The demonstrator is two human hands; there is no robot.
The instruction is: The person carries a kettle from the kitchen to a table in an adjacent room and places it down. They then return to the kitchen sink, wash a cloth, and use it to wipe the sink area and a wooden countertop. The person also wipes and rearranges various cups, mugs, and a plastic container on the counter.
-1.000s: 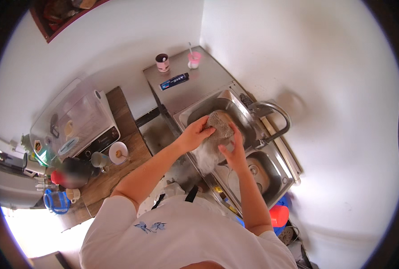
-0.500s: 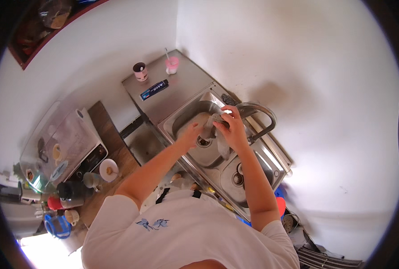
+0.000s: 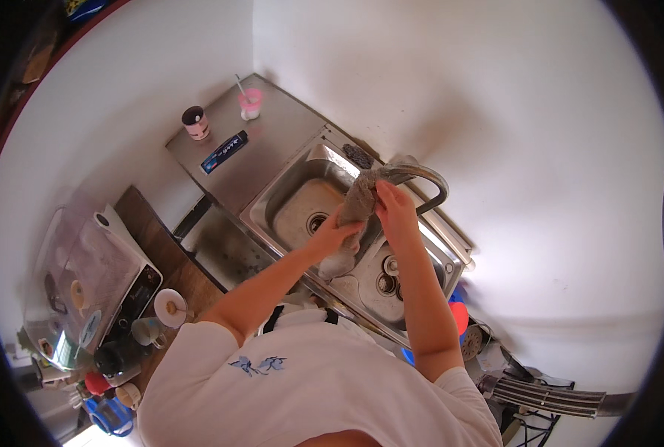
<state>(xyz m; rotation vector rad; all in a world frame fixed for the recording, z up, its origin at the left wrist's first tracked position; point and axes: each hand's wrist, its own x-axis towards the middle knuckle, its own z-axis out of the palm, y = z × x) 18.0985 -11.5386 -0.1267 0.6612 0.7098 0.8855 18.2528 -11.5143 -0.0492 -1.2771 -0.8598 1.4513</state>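
A damp-looking grey cloth (image 3: 358, 200) hangs in a long bunch over the double-basin steel sink (image 3: 272, 205). Its upper end meets the spout of the curved metal faucet (image 3: 435, 179); I cannot tell whether it wraps the spout or only lies against it. My left hand (image 3: 333, 235) is closed around the cloth's middle, and below that hand the loose end droops over the divider between the basins. Higher up, my right hand (image 3: 396, 207) pinches the cloth's upper part close to the spout, with its fingertips partly hidden.
On the steel counter stand a pink cup with a toothbrush (image 3: 250, 103), a pink mug (image 3: 195, 123) and a dark blue toothpaste tube (image 3: 225, 152). A dark scouring pad (image 3: 357, 155) lies behind the sink. Left are a clear-lidded appliance (image 3: 93, 276) and a white dish (image 3: 171, 307).
The cloth has been drawn out longer. My left hand, apart from it before, now grips its middle. The view has shifted, so the counter things appear farther left.
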